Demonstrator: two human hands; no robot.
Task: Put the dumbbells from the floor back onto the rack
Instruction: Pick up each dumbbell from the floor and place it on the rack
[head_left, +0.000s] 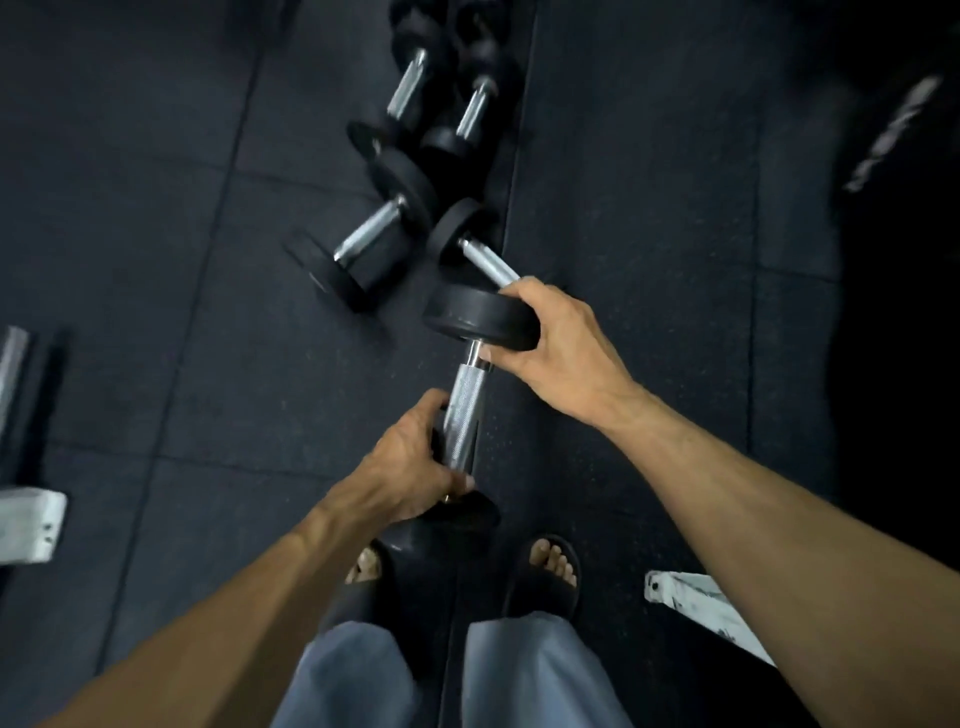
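Note:
I hold a black dumbbell (467, 400) with a knurled chrome handle above the floor, in front of my feet. My left hand (410, 462) grips the lower part of the handle, just above the near weight head. My right hand (561, 338) clasps the far weight head from the right. Several more black dumbbells lie on the dark rubber floor beyond it: one (483, 254) just past my right hand, one (369, 234) to its left, and a pair (441, 98) farther back. The rack itself is not clearly in view.
A white metal frame foot (31, 525) sits at the left edge and another white frame piece (696, 603) at the lower right. My feet in black slides (550, 571) stand on the rubber floor tiles (156, 260). A dark object with pale lettering (898, 130) is blurred at the upper right.

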